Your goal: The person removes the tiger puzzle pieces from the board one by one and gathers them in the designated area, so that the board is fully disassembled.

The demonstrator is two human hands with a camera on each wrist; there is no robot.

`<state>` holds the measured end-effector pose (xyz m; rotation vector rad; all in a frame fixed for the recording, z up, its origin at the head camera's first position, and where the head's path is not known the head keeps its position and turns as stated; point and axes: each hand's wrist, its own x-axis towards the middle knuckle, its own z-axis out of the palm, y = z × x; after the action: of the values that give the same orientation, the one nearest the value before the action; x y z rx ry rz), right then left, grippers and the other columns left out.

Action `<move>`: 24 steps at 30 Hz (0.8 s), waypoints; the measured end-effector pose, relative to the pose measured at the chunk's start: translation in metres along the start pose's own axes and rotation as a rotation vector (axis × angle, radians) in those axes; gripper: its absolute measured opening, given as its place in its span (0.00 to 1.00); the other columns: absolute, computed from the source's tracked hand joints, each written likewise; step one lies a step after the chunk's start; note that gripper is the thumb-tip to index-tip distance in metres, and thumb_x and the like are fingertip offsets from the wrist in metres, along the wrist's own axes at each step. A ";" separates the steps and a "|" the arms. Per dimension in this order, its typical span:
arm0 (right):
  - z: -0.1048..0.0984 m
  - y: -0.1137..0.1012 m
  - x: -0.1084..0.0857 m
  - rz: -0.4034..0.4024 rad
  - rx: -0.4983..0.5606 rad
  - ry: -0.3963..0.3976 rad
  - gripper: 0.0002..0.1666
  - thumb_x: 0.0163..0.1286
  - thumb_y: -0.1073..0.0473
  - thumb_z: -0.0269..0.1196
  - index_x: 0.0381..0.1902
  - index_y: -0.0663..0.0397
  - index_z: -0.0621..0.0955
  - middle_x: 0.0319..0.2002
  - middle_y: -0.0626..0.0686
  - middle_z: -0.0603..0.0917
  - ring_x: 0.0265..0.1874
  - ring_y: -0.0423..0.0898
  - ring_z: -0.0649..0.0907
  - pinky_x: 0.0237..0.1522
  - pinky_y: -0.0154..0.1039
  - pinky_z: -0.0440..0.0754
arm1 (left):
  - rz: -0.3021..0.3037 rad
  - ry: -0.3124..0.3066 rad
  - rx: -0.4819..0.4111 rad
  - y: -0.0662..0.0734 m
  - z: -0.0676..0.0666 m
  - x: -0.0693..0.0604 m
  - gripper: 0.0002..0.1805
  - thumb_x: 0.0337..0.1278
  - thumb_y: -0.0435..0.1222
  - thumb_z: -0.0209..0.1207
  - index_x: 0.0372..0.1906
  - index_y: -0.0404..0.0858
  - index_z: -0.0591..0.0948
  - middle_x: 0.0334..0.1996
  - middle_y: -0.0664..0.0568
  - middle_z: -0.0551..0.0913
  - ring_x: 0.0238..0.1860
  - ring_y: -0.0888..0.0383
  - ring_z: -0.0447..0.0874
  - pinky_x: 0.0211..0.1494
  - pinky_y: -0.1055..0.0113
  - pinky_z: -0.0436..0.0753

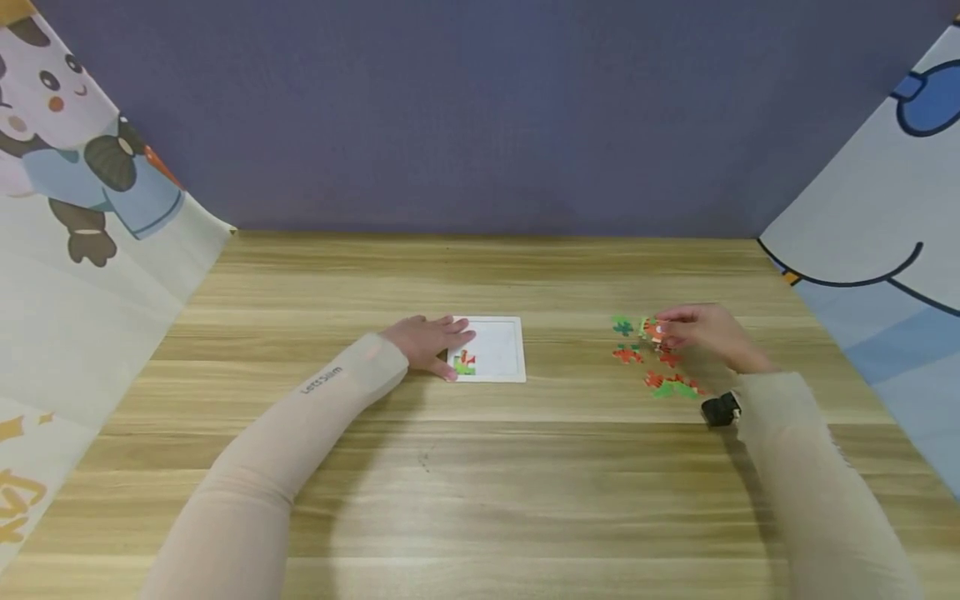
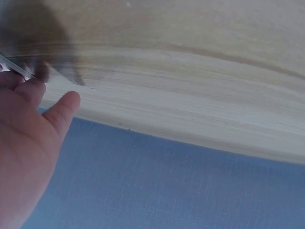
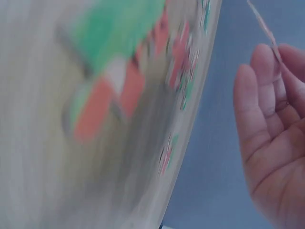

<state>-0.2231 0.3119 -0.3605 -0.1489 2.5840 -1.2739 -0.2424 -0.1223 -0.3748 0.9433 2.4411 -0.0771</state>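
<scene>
My left hand (image 1: 423, 340) rests over the left side of a white puzzle tray (image 1: 498, 342), its fingers spread. A red, green and white puzzle part (image 1: 463, 364) sits in the tray's lower left corner, close to that hand's thumb. Off to the right, my right hand (image 1: 708, 333) pinches an orange puzzle piece (image 1: 651, 331) between thumb and fingertip. The right wrist view shows this piece edge-on as a thin strip (image 3: 263, 23), raised off the table. Loose red and green pieces (image 1: 673, 386) lie below and left of the right hand.
A green piece (image 1: 622, 325) and a red piece (image 1: 627, 354) lie on the wooden table (image 1: 525, 483). A small black device (image 1: 722, 409) is at the right wrist. A dark blue panel (image 1: 480, 117) stands behind the table, with printed cartoon panels at both sides.
</scene>
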 end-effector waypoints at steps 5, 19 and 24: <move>-0.011 0.007 -0.003 -0.001 -0.030 0.006 0.28 0.71 0.58 0.58 0.59 0.79 0.71 0.37 0.48 0.86 0.32 0.37 0.84 0.38 0.34 0.83 | 0.003 -0.012 -0.055 -0.001 0.001 0.001 0.48 0.58 0.58 0.55 0.77 0.46 0.47 0.76 0.52 0.38 0.75 0.52 0.35 0.72 0.52 0.54; -0.023 0.023 -0.013 0.092 -0.042 -0.012 0.29 0.73 0.60 0.55 0.61 0.81 0.67 0.38 0.49 0.85 0.30 0.37 0.83 0.38 0.35 0.83 | 0.005 -0.011 -0.028 -0.001 -0.001 0.000 0.47 0.60 0.58 0.54 0.77 0.45 0.47 0.76 0.51 0.38 0.75 0.51 0.35 0.73 0.53 0.50; -0.023 0.022 -0.015 0.082 -0.063 -0.001 0.26 0.75 0.63 0.51 0.60 0.82 0.67 0.35 0.48 0.82 0.29 0.37 0.82 0.36 0.35 0.83 | 0.010 -0.009 -0.004 -0.002 0.000 0.001 0.47 0.60 0.58 0.53 0.77 0.45 0.47 0.76 0.50 0.38 0.75 0.51 0.35 0.74 0.52 0.46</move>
<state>-0.2142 0.3465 -0.3618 -0.0554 2.6020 -1.1642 -0.2445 -0.1230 -0.3756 0.9515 2.4269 -0.0725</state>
